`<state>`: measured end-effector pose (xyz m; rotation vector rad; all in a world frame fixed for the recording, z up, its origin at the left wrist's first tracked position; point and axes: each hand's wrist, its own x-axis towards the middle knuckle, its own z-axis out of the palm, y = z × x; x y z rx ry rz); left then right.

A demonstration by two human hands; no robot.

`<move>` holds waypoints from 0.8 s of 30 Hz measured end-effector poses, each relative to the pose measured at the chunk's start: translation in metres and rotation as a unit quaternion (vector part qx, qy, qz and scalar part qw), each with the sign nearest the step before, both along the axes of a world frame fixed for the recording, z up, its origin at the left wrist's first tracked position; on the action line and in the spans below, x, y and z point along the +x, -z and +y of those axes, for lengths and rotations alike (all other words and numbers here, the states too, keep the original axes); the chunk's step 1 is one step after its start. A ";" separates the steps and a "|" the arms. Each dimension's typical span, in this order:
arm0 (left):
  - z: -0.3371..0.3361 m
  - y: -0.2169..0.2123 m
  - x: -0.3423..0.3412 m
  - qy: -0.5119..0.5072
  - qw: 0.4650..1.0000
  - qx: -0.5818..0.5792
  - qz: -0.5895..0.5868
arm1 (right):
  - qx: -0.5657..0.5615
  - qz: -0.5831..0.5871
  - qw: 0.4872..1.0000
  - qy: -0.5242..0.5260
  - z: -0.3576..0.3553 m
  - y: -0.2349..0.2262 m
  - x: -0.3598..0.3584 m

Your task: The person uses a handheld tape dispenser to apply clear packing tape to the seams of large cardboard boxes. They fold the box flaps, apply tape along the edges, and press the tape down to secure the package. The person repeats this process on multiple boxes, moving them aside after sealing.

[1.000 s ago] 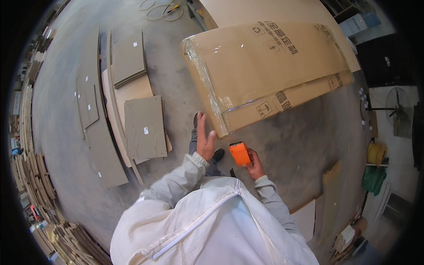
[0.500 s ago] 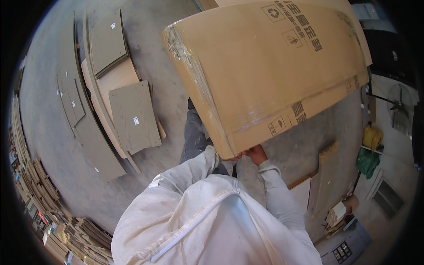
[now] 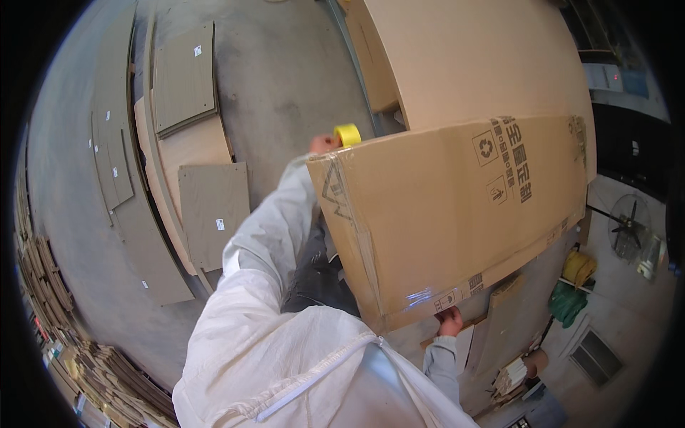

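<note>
Up at chest height, the big cardboard box (image 3: 457,214) is tilted across the person's front, braced from 2 ends. Left hand (image 3: 325,143) grips the far top corner, pinching a yellow tape roll (image 3: 348,134) against it. Right hand (image 3: 449,322) cups the near bottom edge, taking the weight. Flat cardboard sheets (image 3: 203,207) lie left on the concrete floor (image 3: 285,78); bare floor shows beyond them.
</note>
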<state>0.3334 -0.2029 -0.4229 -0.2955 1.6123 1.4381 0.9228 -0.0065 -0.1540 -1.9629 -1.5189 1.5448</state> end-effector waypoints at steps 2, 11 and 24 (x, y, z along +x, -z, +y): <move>0.006 -0.049 -0.092 -0.038 0.993 0.013 0.107 | 0.078 -0.049 0.996 0.015 0.011 -0.050 -0.017; -0.003 -0.374 -0.120 -0.025 0.810 0.091 0.579 | 0.213 0.207 0.917 -0.265 0.000 -0.174 -0.329; -0.031 -0.440 0.041 0.221 0.731 0.125 0.634 | -0.157 0.209 0.840 -0.474 -0.034 -0.175 -0.500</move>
